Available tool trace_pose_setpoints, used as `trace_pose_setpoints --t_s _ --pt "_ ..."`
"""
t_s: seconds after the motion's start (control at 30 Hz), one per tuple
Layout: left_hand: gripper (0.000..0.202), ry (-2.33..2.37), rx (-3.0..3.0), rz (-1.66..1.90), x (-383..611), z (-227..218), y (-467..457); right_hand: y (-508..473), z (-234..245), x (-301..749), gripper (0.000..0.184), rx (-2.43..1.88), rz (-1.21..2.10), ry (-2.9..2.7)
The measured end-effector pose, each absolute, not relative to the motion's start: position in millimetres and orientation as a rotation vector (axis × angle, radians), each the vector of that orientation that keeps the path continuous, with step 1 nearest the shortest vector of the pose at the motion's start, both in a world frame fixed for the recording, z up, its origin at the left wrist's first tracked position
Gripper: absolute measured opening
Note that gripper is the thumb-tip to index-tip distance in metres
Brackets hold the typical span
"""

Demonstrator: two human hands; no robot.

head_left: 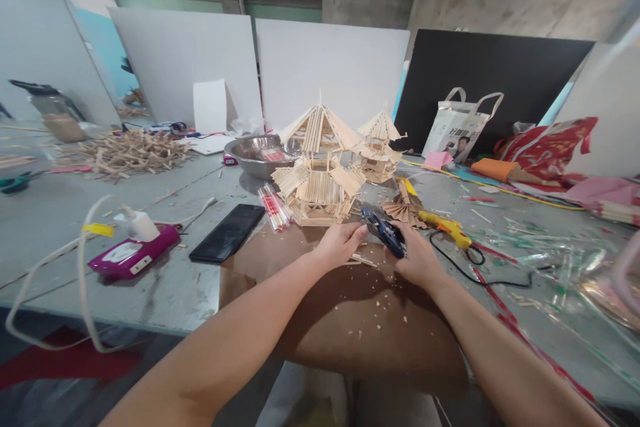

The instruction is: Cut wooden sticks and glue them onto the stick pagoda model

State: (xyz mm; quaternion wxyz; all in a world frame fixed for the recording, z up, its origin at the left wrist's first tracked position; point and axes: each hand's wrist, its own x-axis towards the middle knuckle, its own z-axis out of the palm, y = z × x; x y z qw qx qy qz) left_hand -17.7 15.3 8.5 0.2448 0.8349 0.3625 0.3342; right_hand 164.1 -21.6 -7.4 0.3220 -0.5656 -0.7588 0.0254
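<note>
My right hand [417, 257] is wrapped round a dark blue hand tool [384, 232] that looks like a small cutter, its tip pointing up and left. My left hand [341, 244] is closed in a pinch beside that tip. Whatever is between its fingers is too small to make out. Just beyond my hands stands a pavilion model [320, 177] built of thin wooden sticks, with a pointed roof. A few loose sticks [364, 260] and pale chips lie on the brown board [320, 320] beneath my hands.
Behind is a second stick pavilion [379, 147] and a metal bowl [245, 153]. To the left lie a black phone [227, 233], a purple power strip [135, 250] and a stick pile [133, 153]. A yellow glue gun [450, 230] with a black cord lies right.
</note>
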Motion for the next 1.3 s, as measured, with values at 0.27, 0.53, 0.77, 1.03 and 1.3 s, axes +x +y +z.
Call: trace_pose_setpoints --t_s 0.27,0.53,0.77,1.03,1.3 --pt "0.046 1.021 2.263 0.899 -16.7 5.1 17.2 -25.7 -4.8 163.1 0.038 -1.594 0.035 -1.993" --pt "0.045 1.032 2.274 0.895 -16.9 9.8 15.7 -29.7 1.7 159.0 0.032 -1.735 0.016 -1.999" --pt "0.047 1.081 2.312 0.875 -17.4 5.8 19.6 -27.1 0.5 159.2 0.03 -1.789 0.01 -2.018" --pt "0.038 1.202 2.3 0.974 -15.1 1.3 18.6 -25.0 -0.8 156.2 0.027 -1.828 -0.026 -2.004" --pt "0.032 1.132 2.29 1.06 -13.6 -0.7 15.4 -23.6 -3.7 156.2 0.034 -1.745 -0.006 -1.995"
